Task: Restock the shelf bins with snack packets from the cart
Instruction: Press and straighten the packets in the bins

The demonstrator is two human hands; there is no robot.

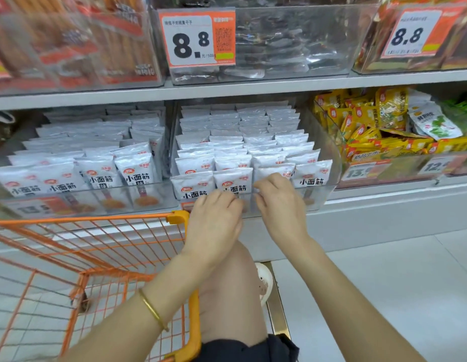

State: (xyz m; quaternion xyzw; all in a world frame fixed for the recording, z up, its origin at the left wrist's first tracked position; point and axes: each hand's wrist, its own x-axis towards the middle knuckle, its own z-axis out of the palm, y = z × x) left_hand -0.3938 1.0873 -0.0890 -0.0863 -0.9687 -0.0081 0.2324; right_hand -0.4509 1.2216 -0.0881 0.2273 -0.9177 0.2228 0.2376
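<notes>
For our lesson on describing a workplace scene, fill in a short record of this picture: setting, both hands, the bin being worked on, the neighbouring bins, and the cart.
setting: shop shelf with clear bins
left hand: at front row of white packets
right hand: fingers on same row
worked bin: full, rows upright
neighbour bins: white packets left, yellow packets right
cart: orange wire, no packets visible inside
</notes>
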